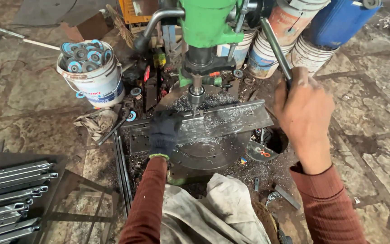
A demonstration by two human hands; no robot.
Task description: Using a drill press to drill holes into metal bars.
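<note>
A green drill press (206, 22) stands in front of me, its chuck and bit (196, 96) down at a long flat steel bar (224, 121). The bar lies across the round press table (213, 151), strewn with metal shavings. My left hand (162, 132), in a dark glove, presses down on the bar just left of the bit. My right hand (302, 110), bare, is closed around the black end of the feed lever (276, 49) at the right of the machine.
A white bucket (96, 83) of blue grinding discs stands at the left. More buckets (274, 40) and a blue jerrycan (339, 20) sit behind the press. Finished steel bars (10, 199) are stacked at lower left. A crumpled rag (96, 122) and swarf litter the stone floor.
</note>
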